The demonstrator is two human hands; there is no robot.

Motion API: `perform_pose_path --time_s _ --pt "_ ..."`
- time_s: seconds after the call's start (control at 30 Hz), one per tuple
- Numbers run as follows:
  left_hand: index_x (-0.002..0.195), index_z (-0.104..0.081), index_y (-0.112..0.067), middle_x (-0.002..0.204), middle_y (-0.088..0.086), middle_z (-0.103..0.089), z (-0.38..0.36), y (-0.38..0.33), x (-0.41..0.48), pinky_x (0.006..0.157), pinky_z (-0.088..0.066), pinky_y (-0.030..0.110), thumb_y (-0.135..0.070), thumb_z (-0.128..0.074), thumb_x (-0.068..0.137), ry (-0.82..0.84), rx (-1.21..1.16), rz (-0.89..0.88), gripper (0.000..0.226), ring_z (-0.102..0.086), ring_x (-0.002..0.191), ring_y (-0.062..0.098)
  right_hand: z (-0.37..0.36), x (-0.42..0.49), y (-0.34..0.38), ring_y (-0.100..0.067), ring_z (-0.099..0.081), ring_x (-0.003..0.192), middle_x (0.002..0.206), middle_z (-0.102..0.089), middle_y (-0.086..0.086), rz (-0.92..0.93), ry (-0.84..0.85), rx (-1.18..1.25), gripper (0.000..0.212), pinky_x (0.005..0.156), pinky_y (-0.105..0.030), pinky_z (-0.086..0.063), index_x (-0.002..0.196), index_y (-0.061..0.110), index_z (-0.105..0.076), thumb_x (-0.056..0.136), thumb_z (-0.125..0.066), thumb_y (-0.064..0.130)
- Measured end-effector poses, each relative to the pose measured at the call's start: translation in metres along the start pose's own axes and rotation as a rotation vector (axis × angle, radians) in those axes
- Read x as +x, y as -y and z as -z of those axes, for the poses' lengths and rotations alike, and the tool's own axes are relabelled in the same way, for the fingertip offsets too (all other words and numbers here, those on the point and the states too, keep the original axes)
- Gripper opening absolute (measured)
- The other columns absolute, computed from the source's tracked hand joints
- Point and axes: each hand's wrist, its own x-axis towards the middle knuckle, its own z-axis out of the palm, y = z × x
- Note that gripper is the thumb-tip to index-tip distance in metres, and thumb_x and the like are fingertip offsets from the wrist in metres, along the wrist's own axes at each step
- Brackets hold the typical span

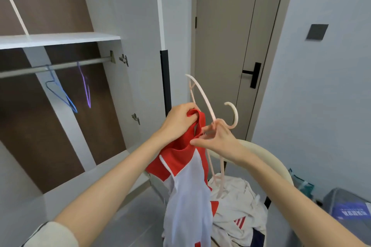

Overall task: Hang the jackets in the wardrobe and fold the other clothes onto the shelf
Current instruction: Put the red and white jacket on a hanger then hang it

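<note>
Along the bottom edge of the frame both bare forearms reach in, with a pale cuff cut off in the lower left corner. At centre the left hand (178, 118) is clenched round the bunched red collar of the red-and-white zip-front jacket (188, 186). The jacket hangs limp below, its hem cut off by the bottom edge and its sleeves hard to tell apart. Just right of it, the right hand (217, 138) grasps the pale pink plastic hanger (202, 94) at its neck under the hook, thumb stretched toward the collar. One curved hanger arm rises above the hands. The other runs down beside the jacket, partly hidden by the wrist, and I cannot tell whether it has entered the garment.

Lower right of centre, a cream round-backed chair (269, 156) holds a crumpled heap of off-white clothes (239, 202) with red stripes that hides its seat. A grey soft bag (349, 206) with a blurred blue label is cropped in the lower right corner.

Further back on the left stands the open wardrobe (112, 94) with brown inner panels. Its metal rail (60, 66) carries a blue wire hanger (60, 92) and a blurred purple hanger (86, 90) under a flat white shelf (60, 39). Farthest, right of centre, is a grey-beige door (226, 26) with a black lever handle (253, 74).
</note>
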Motion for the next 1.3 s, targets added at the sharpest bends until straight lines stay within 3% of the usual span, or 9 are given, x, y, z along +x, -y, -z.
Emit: perform_pose_path --time_s 0.1,0.23,0.4,0.5,0.6,0.8,1.03,1.2,1.3 --pt "0.074 -0.065 -0.029 0.076 -0.009 -0.067 0.002 -0.005 0.007 0.074 -0.051 0.034 -0.011 -0.058 0.084 0.029 0.009 -0.021 0.021 -0.063 0.078 0.01 -0.015 0.005 -0.004 0.002 -0.056 0.079 0.089 -0.045 0.013 0.03 -0.219 -0.076 0.057 0.063 -0.013 -0.044 0.096 0.01 -0.05 0.066 -0.084 0.043" --pt "0.075 -0.067 -0.03 0.066 -0.015 -0.063 0.009 -0.004 0.006 0.061 -0.04 0.02 -0.012 -0.063 0.084 -0.003 0.0 -0.05 0.02 -0.055 0.062 -0.001 -0.012 0.015 -0.008 -0.005 -0.061 0.077 0.081 -0.052 0.015 0.138 -0.318 0.035 0.022 0.071 -0.034 -0.053 0.088 0.011 -0.047 0.084 -0.068 0.014" --pt "0.087 -0.068 -0.027 0.066 -0.007 -0.062 0.015 0.014 -0.001 0.062 -0.044 0.028 -0.026 -0.066 0.088 -0.106 0.079 -0.077 0.003 -0.056 0.063 0.01 0.004 0.027 0.002 -0.003 -0.039 0.074 0.079 -0.038 0.002 0.299 -0.346 -0.043 0.024 0.075 -0.007 -0.033 0.071 0.003 -0.044 0.094 -0.05 -0.002" --pt "0.09 -0.07 -0.022 0.075 -0.001 -0.066 0.006 0.032 -0.008 0.068 -0.046 0.035 -0.037 -0.065 0.09 -0.013 0.023 -0.033 0.015 -0.06 0.073 0.016 0.008 0.033 0.019 0.0 -0.036 0.078 0.078 -0.034 0.002 0.364 -0.341 -0.015 0.026 0.072 -0.011 -0.033 0.073 0.008 -0.037 0.095 -0.044 -0.005" --pt "0.088 -0.07 -0.014 0.075 -0.008 -0.063 -0.006 0.055 -0.016 0.065 -0.039 0.032 -0.027 -0.069 0.089 0.035 0.039 -0.046 0.013 -0.055 0.071 0.002 0.009 0.038 0.03 -0.003 -0.037 0.077 0.082 -0.034 -0.002 0.377 -0.27 -0.007 0.021 0.071 -0.012 -0.035 0.077 0.006 -0.039 0.097 -0.041 -0.002" --pt "0.137 -0.045 -0.015 0.127 0.003 -0.061 -0.039 0.089 -0.046 0.098 -0.05 0.036 -0.019 -0.066 0.091 0.384 -0.154 0.213 0.051 -0.061 0.112 0.018 0.021 0.043 0.034 0.001 -0.036 0.063 0.08 -0.032 0.004 0.349 -0.274 0.076 0.026 0.068 -0.005 -0.037 0.075 0.013 -0.033 0.098 -0.041 0.002" --pt "0.123 -0.059 -0.003 0.109 0.012 -0.067 -0.054 0.094 -0.045 0.087 -0.049 0.029 -0.017 -0.044 0.103 0.26 -0.174 0.307 0.029 -0.062 0.094 0.02 0.042 0.053 0.004 0.004 -0.037 0.056 0.077 -0.03 0.005 0.244 -0.343 -0.015 0.038 0.059 -0.017 -0.033 0.07 0.019 -0.023 0.098 -0.043 0.002" --pt "0.117 -0.061 -0.006 0.108 0.002 -0.064 -0.025 0.103 -0.039 0.082 -0.042 0.008 -0.016 -0.049 0.101 0.258 -0.107 0.166 0.023 -0.059 0.097 0.012 0.067 0.052 -0.051 -0.015 -0.037 0.061 0.075 -0.032 0.003 0.118 -0.27 -0.313 0.043 0.06 -0.029 -0.02 0.067 0.02 -0.022 0.096 -0.047 0.001" --pt "0.099 -0.065 -0.018 0.094 -0.01 -0.066 0.004 0.108 -0.028 0.073 -0.041 0.012 -0.029 -0.062 0.093 0.308 -0.021 0.113 0.013 -0.06 0.084 0.0 0.069 0.051 -0.072 -0.019 -0.037 0.059 0.068 -0.035 0.003 0.036 -0.248 -0.367 0.044 0.061 -0.03 -0.023 0.068 0.02 -0.021 0.096 -0.048 0.001"
